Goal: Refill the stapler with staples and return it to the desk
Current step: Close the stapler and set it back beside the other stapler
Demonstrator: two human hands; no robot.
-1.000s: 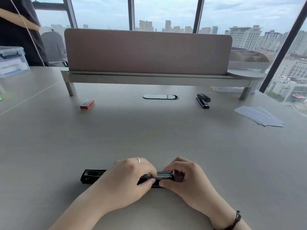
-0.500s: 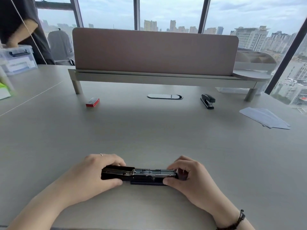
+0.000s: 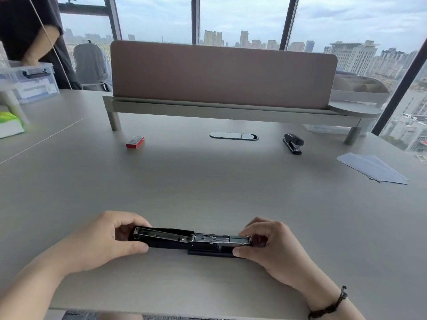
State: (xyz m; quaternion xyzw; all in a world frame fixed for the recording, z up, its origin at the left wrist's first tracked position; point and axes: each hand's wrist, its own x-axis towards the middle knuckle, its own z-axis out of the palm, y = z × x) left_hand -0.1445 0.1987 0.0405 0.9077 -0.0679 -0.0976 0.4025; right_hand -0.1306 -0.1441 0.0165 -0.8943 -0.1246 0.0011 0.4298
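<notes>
Both hands, left hand (image 3: pixel 101 239) and right hand (image 3: pixel 270 244), clamp the splayed-open stapler (image 3: pixel 191 239) (staple box (image 3: pixel 135 142) sits at 11 o'clock), and the lid could snap shut on my fingers.

The near stapler (image 3: pixel 191 240) is black with a silvery metal channel. On the pale grey-beige counter (image 3: pixel 208 185), the far-left staple box (image 3: pixel 135 142) is red with a grey top, and the far-right second stapler (image 3: pixel 293 143) is black. The papers (image 3: pixel 373 167) at right are pale blue-grey. The far divider panel (image 3: pixel 221 75) is dusty pink-brown. The right wrist's bracelet (image 3: pixel 330 306) is dark brown.
</notes>
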